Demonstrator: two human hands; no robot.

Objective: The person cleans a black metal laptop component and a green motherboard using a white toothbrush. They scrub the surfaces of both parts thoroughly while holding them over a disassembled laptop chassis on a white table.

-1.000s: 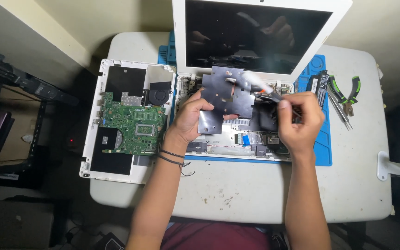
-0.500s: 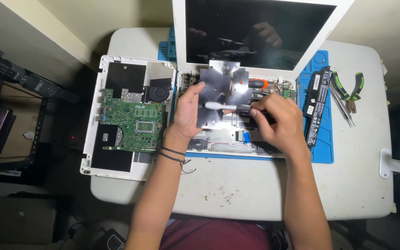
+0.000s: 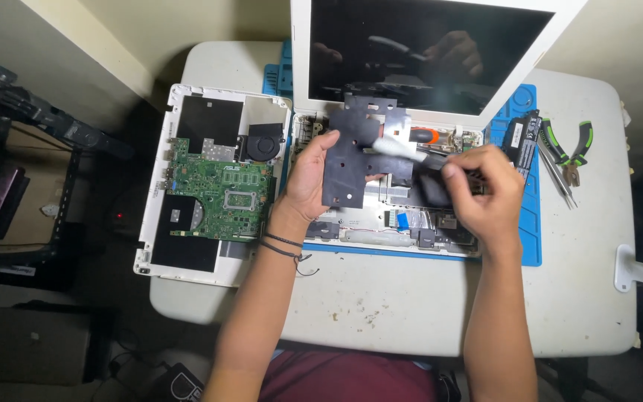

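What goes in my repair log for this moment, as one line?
left hand: holds dark sheet | right hand: holds brush on sheet | open laptop beneath

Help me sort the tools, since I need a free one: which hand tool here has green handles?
The pliers at the table's right edge, beside the blue mat. The screwdriver under the screen has an orange-and-black handle, and the right hand holds a white-tipped brush.

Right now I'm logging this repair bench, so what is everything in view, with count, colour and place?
Table: one, white, under everything.
Mat: one, blue, under the open laptop.
Laptop: one, white, screen up, base opened.
Bottom case with green board: one, white, left.
Black sheet: one, above the base.
Brush: one, white-tipped, across the sheet.
Battery: one, black, right.
Pliers: one, green-handled, far right.
Left hand: holds the sheet.
Right hand: grips the brush.
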